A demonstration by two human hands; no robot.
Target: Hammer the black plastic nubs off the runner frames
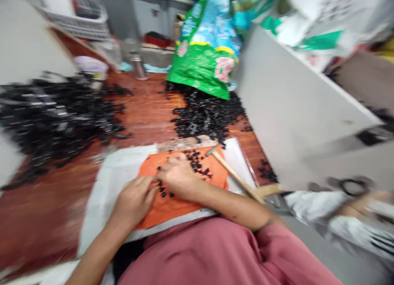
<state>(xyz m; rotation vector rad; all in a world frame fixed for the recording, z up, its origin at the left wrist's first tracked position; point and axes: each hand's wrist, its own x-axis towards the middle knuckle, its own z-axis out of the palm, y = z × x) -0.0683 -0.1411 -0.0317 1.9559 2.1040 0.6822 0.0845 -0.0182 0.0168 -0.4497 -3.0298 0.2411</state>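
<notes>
Nearest you, the pink garment lay against the pad's near edge, leaving little room on that side. Your left hand and right hand met over the left part of the orange cloth, fingers bent and drawn together at the tips; blur hid whether they pinched a piece, so I could not tell. Small black pieces lay loose on the cloth, around and just beyond your right hand.

The work seemed well short of finished: those pieces were few beside the two big heaps, and nothing showed which heap, if either, was done. The wooden-handled hammer lay untouched across the cloth's right side, limiting room beside your right forearm. The white pad gave a bare margin at left.

Farther off, the left black heap and the far black heap had an open lane of red tabletop between them. The pale panel closed off the right, and the green plastic bag the back.
</notes>
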